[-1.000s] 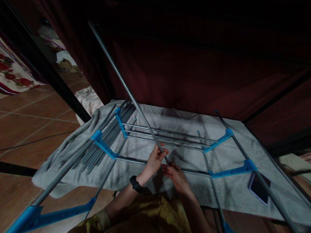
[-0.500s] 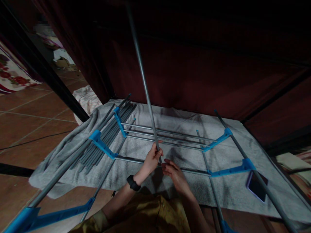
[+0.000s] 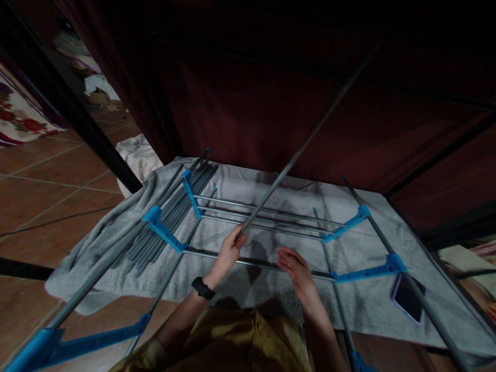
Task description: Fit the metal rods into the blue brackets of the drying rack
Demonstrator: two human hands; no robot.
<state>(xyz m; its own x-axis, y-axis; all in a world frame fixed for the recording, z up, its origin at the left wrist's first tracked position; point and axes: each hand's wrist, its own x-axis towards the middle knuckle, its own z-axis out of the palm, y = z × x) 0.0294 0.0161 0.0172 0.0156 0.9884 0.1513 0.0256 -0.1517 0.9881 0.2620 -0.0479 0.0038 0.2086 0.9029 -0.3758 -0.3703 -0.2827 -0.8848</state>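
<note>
A long grey metal tube point(image 3: 296, 155) slants up and to the right, its lower end wrapped in the fingers of my left hand point(image 3: 229, 250). My right hand point(image 3: 296, 266) is off the tube, palm turned inward and fingers stretched out. Both hands are over a rack frame of grey tubes with blue plastic brackets point(image 3: 165, 230). Three thin crossbars point(image 3: 267, 211) join the two sides at the back. Nearer me, a single crossbar point(image 3: 259, 263) spans the frame just below my hands. Another blue bracket point(image 3: 368, 269) sits on the right side.
A bundle of loose grey tubes point(image 3: 170, 222) lies on the left of the grey blanket point(image 3: 302, 305). A phone point(image 3: 408, 297) rests at the right by a frame tube. A dark red panel point(image 3: 248, 113) rises behind, and a dark post point(image 3: 89, 129) stands at left.
The held tube has swung from leaning left to slanting right. My right hand has come away from its lower end and moved right; my left hand has shifted slightly left.
</note>
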